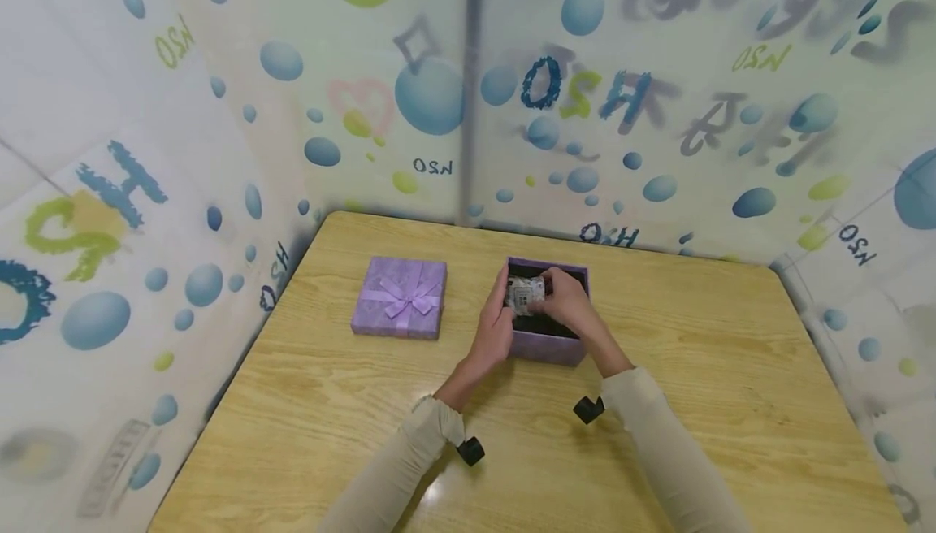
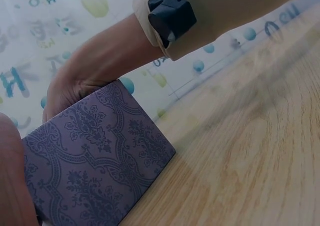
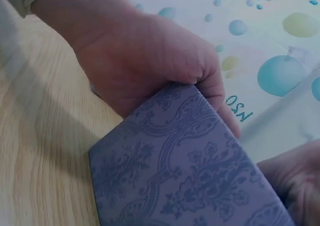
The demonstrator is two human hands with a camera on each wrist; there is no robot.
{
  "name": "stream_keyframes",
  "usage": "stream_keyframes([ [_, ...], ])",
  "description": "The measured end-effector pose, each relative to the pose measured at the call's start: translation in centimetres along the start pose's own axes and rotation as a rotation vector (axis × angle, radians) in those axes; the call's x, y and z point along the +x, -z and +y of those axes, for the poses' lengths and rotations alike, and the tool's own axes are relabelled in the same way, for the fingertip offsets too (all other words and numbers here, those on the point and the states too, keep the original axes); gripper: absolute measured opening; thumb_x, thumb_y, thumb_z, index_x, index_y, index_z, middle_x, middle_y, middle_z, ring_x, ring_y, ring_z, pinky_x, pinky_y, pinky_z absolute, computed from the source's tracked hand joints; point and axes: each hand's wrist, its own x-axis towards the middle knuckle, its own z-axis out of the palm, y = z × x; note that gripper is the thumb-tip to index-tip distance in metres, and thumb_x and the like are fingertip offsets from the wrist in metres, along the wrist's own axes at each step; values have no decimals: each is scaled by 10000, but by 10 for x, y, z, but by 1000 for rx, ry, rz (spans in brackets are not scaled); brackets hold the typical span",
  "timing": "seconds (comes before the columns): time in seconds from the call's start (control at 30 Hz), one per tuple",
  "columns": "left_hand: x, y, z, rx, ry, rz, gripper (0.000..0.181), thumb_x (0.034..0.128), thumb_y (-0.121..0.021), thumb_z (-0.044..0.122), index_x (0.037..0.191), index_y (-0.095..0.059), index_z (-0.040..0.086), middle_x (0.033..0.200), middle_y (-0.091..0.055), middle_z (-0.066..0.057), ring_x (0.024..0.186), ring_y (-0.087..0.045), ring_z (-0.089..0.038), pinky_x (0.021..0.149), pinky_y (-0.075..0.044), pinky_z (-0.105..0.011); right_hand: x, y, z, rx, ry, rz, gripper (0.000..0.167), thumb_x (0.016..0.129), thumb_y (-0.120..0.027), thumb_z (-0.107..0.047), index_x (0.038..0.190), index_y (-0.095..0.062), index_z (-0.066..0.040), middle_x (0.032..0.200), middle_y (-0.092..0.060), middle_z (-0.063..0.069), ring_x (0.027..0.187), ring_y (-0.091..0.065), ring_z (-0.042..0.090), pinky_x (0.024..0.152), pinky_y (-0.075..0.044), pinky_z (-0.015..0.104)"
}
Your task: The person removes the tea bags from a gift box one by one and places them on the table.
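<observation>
A purple patterned gift box [image 1: 548, 348], lidless and dark inside, stands on the table. My left hand [image 1: 494, 334] grips its left wall, with the fingers along the outer side; the right wrist view shows this hand [image 3: 145, 60] bent round the box edge. Inside the box, my right hand [image 1: 572, 304] pinches the right end of a small silvery packet [image 1: 522, 296] with a printed label. In the left wrist view the right hand's fingers are hidden behind the box wall [image 2: 100, 151].
The matching purple lid [image 1: 398, 297] with a ribbon bow lies left of the box. Underneath is a wooden table [image 1: 292, 403]. A wall sheet [image 1: 409, 184] printed with bubbles runs along the back edge. Small black devices [image 1: 471, 451] sit at both wrists.
</observation>
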Motion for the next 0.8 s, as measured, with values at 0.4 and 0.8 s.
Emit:
stream_keyframes([
  [0.4,-2,1,2,13,23,-3,755,990,-323,-85,1691,-140,126,1745,-132,-4,1596,-116,-166,1277,-177,-471,2,0,2,95,12,40,195,1048,-616,-112,913,-513,-17,733,-440,55,624,-414,195,612,-359,326],
  [0.8,-1,-1,5,6,31,22,747,986,-326,-74,1688,-172,130,1740,-171,-12,1591,-154,-185,1271,-198,-480,1,5,1,338,-18,47,192,1079,-550,-96,1148,-612,72,786,-551,38,665,-432,156,643,-379,302],
])
